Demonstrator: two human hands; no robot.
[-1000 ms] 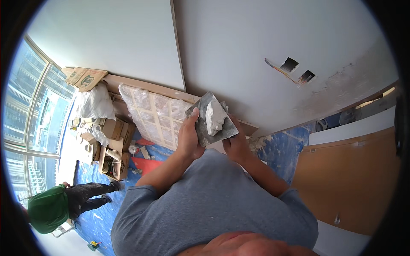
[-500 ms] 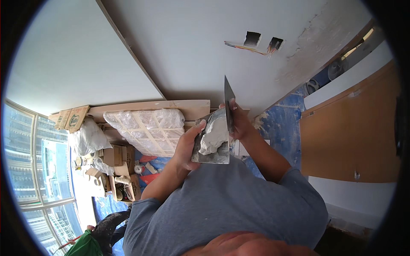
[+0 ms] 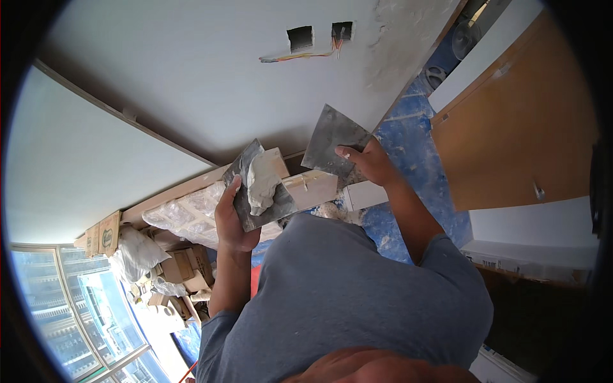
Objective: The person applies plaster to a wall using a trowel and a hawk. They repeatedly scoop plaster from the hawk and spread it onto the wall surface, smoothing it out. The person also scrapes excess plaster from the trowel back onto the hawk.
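Note:
My left hand (image 3: 235, 220) grips a grey metal plate (image 3: 250, 218) by its left edge, thumb on top, with a thick lump of whitish putty (image 3: 262, 182) on it. To its right, my right hand (image 3: 375, 163) holds a flat rectangular grey metal blade (image 3: 329, 134), thumb across its face with white paste on the thumb. The two tools are apart, both in front of the pale wall (image 3: 172, 76).
Two square cut-outs (image 3: 299, 38) with loose wires (image 3: 300, 56) are in the wall. Below lie a plastic-wrapped panel (image 3: 182, 210), cardboard boxes (image 3: 185, 268) and pale board pieces (image 3: 365, 196). A brown door (image 3: 517, 127) stands right, a window (image 3: 70, 300) left, and blue floor sheeting (image 3: 415, 147) below.
My hands have moved apart: the right blade has swung from edge-on to face-up at right, the putty plate has moved left. The view has turned; the co-worker is mostly out of sight.

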